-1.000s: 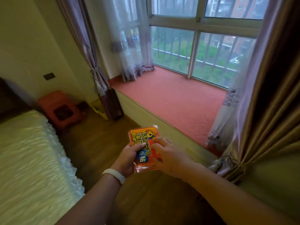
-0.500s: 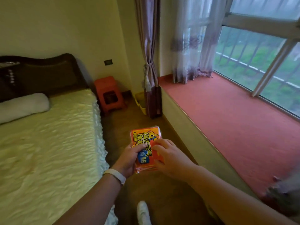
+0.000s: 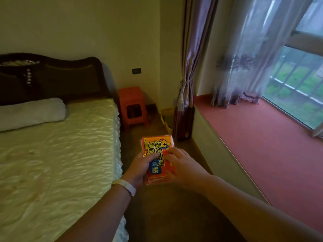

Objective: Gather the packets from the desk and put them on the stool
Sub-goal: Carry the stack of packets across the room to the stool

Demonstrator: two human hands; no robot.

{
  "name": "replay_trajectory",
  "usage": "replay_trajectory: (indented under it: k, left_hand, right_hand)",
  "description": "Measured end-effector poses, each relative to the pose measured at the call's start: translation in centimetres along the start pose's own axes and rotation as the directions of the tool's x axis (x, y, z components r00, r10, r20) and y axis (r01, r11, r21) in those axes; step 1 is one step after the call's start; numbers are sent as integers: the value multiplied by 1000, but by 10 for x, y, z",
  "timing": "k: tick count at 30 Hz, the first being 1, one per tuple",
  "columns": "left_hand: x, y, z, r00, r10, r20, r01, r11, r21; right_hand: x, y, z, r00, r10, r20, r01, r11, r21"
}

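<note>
A stack of orange packets [image 3: 157, 147] with yellow and blue print is held in front of me at chest height. My left hand [image 3: 139, 167], with a white band on its wrist, grips the stack's left edge. My right hand [image 3: 181, 167] holds the right side, fingers lying over the top packet. The orange plastic stool [image 3: 131, 100] stands against the far wall, between the bed and the curtain, well beyond my hands. Its top is bare.
A bed [image 3: 57, 154] with a pale quilt and dark headboard fills the left. A red-topped window ledge [image 3: 262, 142] runs along the right. A tied curtain [image 3: 187, 95] and a yellow bin [image 3: 167, 117] stand near the stool. A strip of wooden floor leads between bed and ledge.
My view has swung left from the window toward the bed and stool, and the stool now sits nearer the centre. Both hands keep the same hold on the packets.
</note>
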State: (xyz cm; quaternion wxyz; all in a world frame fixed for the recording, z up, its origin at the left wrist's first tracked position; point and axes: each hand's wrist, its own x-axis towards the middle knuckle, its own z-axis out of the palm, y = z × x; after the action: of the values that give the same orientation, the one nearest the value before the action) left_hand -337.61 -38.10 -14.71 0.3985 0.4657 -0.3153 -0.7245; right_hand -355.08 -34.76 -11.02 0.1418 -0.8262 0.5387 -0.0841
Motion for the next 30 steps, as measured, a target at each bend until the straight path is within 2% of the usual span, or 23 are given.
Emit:
replay_trajectory:
  k: [6,14,21,30]
  left_hand:
    - [41,29,-30,998,28,-53,-30,999,-36]
    - [123,61,-52,984,11,-178,-22,998,-64]
    - [212,109,-47,966,-2,-257,-19,997,-77]
    - [300,167,-39,958,35,-286,-69,991,-112]
  right_hand:
    - [68,1,-8,996,-79,36,79,997,-18]
    - [168,39,-1,985,-156,73,156,988,6]
    - [270,96,-10,973,-219,78,216,975,49]
    - [371,145,-41,953,-298,62,295,954,57]
